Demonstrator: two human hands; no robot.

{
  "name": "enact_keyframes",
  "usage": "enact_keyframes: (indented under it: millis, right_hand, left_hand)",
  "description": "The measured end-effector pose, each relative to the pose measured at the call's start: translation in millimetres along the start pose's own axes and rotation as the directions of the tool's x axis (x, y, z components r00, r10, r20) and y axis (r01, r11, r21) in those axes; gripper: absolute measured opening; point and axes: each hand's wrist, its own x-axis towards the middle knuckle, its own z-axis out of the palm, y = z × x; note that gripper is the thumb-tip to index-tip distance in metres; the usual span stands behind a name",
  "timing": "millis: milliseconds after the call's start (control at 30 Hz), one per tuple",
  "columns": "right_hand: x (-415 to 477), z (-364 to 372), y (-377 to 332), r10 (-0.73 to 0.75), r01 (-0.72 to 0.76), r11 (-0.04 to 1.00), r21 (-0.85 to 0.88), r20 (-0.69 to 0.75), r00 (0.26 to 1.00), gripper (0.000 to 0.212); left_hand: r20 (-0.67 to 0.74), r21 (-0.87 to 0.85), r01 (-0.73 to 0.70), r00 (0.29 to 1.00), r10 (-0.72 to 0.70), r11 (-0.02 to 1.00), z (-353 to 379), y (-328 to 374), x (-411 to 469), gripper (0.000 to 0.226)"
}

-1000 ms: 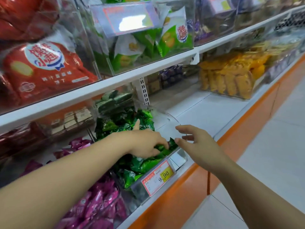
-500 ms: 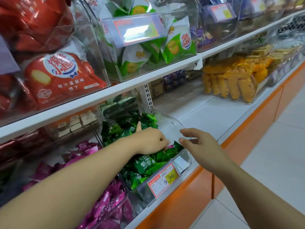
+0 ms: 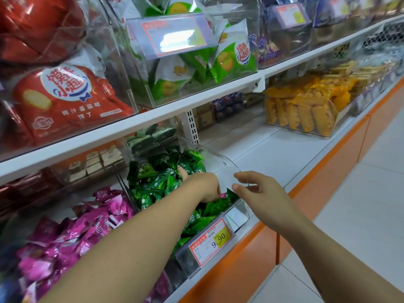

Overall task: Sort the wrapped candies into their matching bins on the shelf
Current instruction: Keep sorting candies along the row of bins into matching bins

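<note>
A clear bin of green wrapped candies [image 3: 157, 182] stands on the lower shelf, with a bin of pink wrapped candies [image 3: 87, 228] to its left. My left hand [image 3: 203, 186] is down in the green bin near its front. Its fingers are curled round a single pink candy [image 3: 222, 195], of which only a sliver shows. My right hand [image 3: 262, 195] is just right of the bin, thumb and forefinger pinching the edge of its raised clear lid [image 3: 218, 156].
A red and yellow price tag [image 3: 211, 242] reading 9.90 hangs on the green bin's front. Bare white shelf [image 3: 273, 154] lies to the right, then a bin of yellow packets [image 3: 301, 110]. The upper shelf holds bins of red [image 3: 65, 106] and green [image 3: 196, 62] snack bags.
Both hands have stayed almost in place at the green bin. A pink candy has come into sight under my left fingertips. My head has shifted, so the shelf sits differently in view.
</note>
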Motion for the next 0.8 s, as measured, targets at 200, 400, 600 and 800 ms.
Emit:
enact_keyframes:
  millis: [200, 400, 600, 800]
  right_hand:
    - [1, 0, -1, -0.015, 0.015, 1.0, -0.017, -0.007, 1.0, 0.034]
    - [-1, 7, -12, -0.138, 0.12, 0.986, -0.117, -0.162, 0.977, 0.027]
    - [-11, 27, -30, -0.332, 0.289, 0.934, -0.208, -0.213, 0.919, 0.021]
    - [-24, 49, -45, -0.42, 0.39, 0.893, -0.224, -0.103, 0.902, 0.017]
  left_hand:
    - [-0.184, -0.221, -0.127, 0.979, 0.087, 0.967, -9, -16, -14, 0.025]
    - [-0.516, -0.551, -0.387, 0.854, 0.063, 0.74, -16, -48, -73, 0.005]
    - [-0.721, -0.536, -0.445, 0.684, -0.114, 0.717, 5, -105, -146, 0.021]
    - [-0.742, -0.335, -0.087, 0.638, -0.206, 0.938, 33, -173, -190, 0.025]
